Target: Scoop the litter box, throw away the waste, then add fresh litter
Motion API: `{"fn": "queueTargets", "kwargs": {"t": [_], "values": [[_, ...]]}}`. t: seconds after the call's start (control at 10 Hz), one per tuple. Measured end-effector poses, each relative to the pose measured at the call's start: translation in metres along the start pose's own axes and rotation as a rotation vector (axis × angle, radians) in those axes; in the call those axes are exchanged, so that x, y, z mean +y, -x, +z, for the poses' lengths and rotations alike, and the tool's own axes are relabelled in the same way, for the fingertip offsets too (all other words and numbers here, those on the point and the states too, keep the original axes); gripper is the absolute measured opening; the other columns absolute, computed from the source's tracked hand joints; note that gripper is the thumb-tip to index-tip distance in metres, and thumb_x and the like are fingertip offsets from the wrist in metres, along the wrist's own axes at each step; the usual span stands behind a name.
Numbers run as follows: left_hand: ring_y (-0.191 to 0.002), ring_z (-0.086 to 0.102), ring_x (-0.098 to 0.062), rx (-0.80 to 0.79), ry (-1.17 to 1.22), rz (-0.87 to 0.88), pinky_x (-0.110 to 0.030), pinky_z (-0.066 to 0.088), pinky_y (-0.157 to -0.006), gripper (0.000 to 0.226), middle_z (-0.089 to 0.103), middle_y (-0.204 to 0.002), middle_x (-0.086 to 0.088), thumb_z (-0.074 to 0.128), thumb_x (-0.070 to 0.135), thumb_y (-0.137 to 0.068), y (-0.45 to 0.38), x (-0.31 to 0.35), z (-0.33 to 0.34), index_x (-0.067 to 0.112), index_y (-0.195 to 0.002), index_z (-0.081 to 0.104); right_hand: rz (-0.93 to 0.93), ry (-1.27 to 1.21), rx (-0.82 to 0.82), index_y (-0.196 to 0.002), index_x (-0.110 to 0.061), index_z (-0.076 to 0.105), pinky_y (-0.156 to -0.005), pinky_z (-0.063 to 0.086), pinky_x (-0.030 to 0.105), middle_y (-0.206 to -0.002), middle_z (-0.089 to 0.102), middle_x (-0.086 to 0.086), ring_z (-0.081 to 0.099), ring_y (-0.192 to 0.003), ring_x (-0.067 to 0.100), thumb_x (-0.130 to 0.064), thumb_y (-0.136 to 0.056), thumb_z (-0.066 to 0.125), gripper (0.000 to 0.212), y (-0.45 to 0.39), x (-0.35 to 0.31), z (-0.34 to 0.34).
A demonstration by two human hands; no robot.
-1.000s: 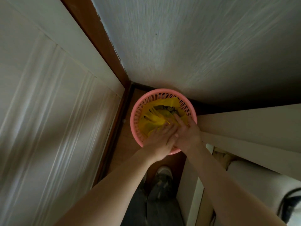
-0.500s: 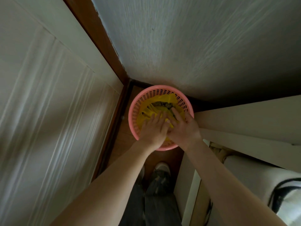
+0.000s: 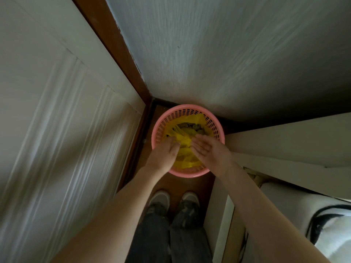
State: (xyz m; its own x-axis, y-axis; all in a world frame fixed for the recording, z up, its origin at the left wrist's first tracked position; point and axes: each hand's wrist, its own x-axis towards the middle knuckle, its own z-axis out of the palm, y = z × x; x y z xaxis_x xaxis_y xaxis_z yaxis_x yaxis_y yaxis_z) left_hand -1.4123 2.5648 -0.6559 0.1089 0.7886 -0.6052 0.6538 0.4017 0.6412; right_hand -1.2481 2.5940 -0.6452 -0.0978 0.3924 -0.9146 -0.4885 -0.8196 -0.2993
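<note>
A pink perforated waste basket (image 3: 218,130) stands on the floor in the corner. It is lined with a yellow plastic bag (image 3: 187,162), and dark clumps of waste (image 3: 190,127) lie at the bag's far side. Both my hands are inside the basket, a small gap apart. My left hand (image 3: 163,153) shows its back, and its fingers curl down into a fold of the yellow bag. My right hand (image 3: 209,150) has its palm turned to the left, with loosely curved fingers touching the bag's bunched strip. No litter box or scoop is in view.
A white panelled door (image 3: 66,120) with a brown frame (image 3: 121,54) fills the left. A grey wall (image 3: 228,54) rises behind the basket. White furniture edges (image 3: 284,141) close in on the right. My two shoes (image 3: 173,201) stand on the brown floor just before the basket.
My hands were pressed together over the bag's near side; now they have drawn apart, left hand to the left and right hand to the right. The view has tilted down, so both shoes show.
</note>
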Motion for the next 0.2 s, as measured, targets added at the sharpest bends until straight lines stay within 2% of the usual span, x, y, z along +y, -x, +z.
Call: {"fn": "queueTargets", "kwargs": {"t": [0.1,0.2], "values": [[-0.085,0.065,-0.004,0.124,-0.053,0.1,-0.024,0.057,-0.072,0.03,0.066,-0.111,0.002,0.042,0.029,-0.1,0.013,0.018,-0.027,0.018,-0.125,0.055,-0.085,0.053,0.164,-0.1,-0.011,0.065,-0.054,0.048,0.025,-0.082,0.061,0.003,0.059,-0.071,0.014,-0.013,-0.089,0.061,0.011,0.016,-0.012,0.008],[-0.085,0.065,-0.005,0.241,-0.158,0.249,-0.026,0.057,-0.075,0.029,0.066,-0.112,0.005,0.046,0.028,-0.099,0.029,0.056,-0.057,0.018,-0.123,0.059,-0.251,0.169,0.229,-0.093,-0.014,0.062,-0.045,0.04,0.023,-0.061,0.05,0.0,0.046,-0.049,0.008,-0.012,-0.09,0.053,0.01,0.047,-0.033,0.023]]}}
